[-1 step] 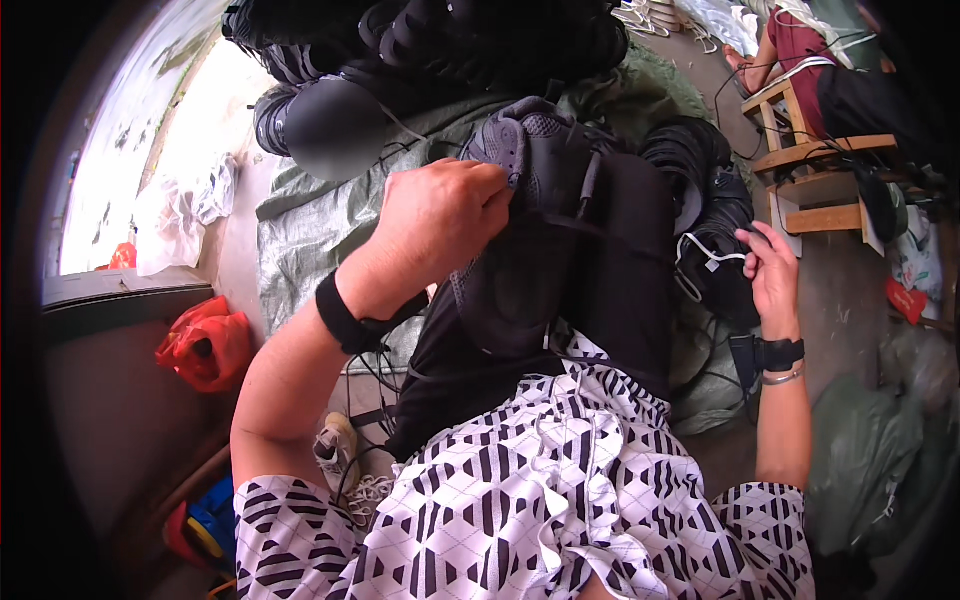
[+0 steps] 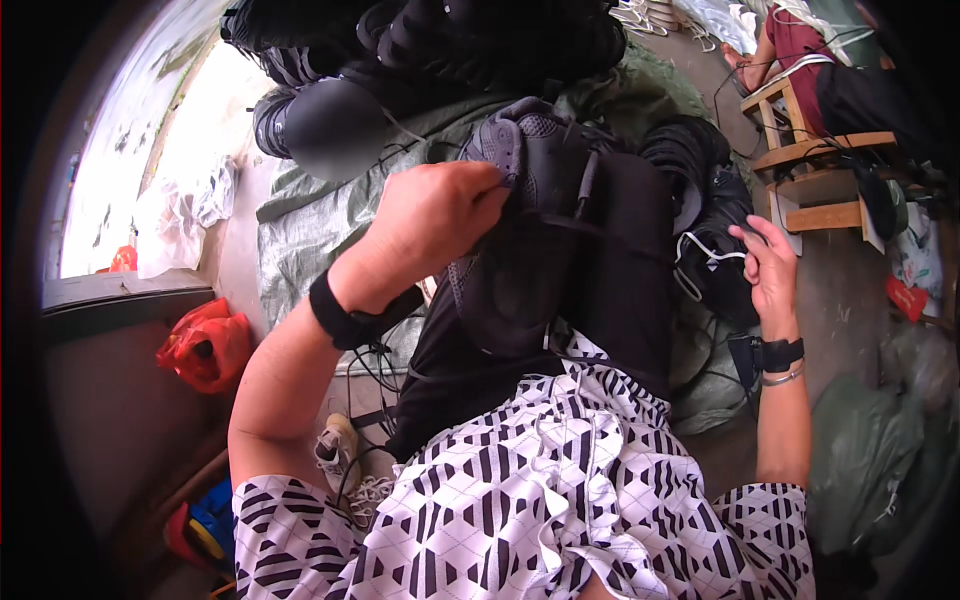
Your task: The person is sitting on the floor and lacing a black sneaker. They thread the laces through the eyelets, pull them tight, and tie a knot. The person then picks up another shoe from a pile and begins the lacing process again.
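Note:
A dark grey and black sports shoe [image 2: 545, 165] lies on my lap, its toe toward me and its mesh collar away from me. My left hand [image 2: 435, 215] is closed in a pinch at the eyelet edge on the shoe's left side; the fingertips point down and hide what they grip. A dark shoelace [image 2: 590, 185] hangs loose on the shoe's right. Out to the right, my right hand [image 2: 772, 270] is raised with curled fingers, beside a white cord [image 2: 715, 250]. Anything thin and dark between those fingers is too blurred to make out.
Black shoes [image 2: 480, 40] are piled at the back on a green-grey sheet [image 2: 310, 220]. More dark shoes [image 2: 690, 165] are stacked right of my knees. A wooden stool [image 2: 825, 150] and another person's leg [image 2: 795, 60] are far right. A red bag [image 2: 205, 345] stands left.
My left hand has shifted slightly left and down at the shoe's edge. My right hand has risen slightly and its fingers have spread a little. The shoe stays in place.

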The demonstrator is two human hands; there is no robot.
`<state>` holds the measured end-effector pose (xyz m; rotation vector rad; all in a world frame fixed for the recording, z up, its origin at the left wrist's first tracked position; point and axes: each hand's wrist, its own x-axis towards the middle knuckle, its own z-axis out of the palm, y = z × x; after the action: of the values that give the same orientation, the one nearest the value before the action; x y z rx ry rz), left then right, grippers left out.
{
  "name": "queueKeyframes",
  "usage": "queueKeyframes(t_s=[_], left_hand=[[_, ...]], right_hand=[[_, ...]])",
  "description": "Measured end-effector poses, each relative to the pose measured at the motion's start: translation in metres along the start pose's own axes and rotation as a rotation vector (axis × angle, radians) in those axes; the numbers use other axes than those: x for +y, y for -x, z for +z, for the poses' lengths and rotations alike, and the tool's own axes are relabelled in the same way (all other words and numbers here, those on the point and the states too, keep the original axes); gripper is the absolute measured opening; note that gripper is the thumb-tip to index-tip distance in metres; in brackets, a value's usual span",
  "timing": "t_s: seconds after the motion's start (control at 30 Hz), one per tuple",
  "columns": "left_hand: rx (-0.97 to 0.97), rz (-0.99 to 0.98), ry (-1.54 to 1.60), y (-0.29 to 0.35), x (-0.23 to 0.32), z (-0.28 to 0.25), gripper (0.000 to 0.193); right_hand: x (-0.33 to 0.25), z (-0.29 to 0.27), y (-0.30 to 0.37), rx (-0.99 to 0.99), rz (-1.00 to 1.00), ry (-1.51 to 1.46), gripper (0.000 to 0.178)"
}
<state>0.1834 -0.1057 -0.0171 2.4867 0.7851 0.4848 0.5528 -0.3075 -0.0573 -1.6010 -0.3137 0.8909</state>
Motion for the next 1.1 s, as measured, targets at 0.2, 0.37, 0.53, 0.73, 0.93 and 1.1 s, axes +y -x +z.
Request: queueKeyframes(t_s=[0.2,0.37,0.53,0.73,0.93,1.1], left_hand=[[-0.203,-0.316,0.635,0.007,-0.015,-0.007,0.035],[-0.157,-0.319,0.596,0.012,-0.008,-0.001,0.033],[-0.166,-0.334,0.628,0.012,-0.008,-0.002,0.033],[-0.141,-0.327,0.617,0.016,-0.011,0.006,0.032],[-0.123,-0.328,0.644,0.015,-0.011,0.007,0.031],[0.033,-0.119,0.392,0.014,-0.007,-0.002,0.019]], right_hand=[[-0.043,0.088,0.053,-0.632,-0.108,0.311,0.014],[-0.05,0.139,0.077,-0.802,-0.272,0.5,0.012],[-0.035,0.137,0.058,-0.656,-0.597,0.639,0.02],[-0.038,0.121,0.065,-0.538,-0.791,1.024,0.013],[-0.041,0.114,0.063,-0.546,-0.844,0.949,0.015],[-0.059,0.129,0.074,-0.843,-0.169,0.429,0.014]])
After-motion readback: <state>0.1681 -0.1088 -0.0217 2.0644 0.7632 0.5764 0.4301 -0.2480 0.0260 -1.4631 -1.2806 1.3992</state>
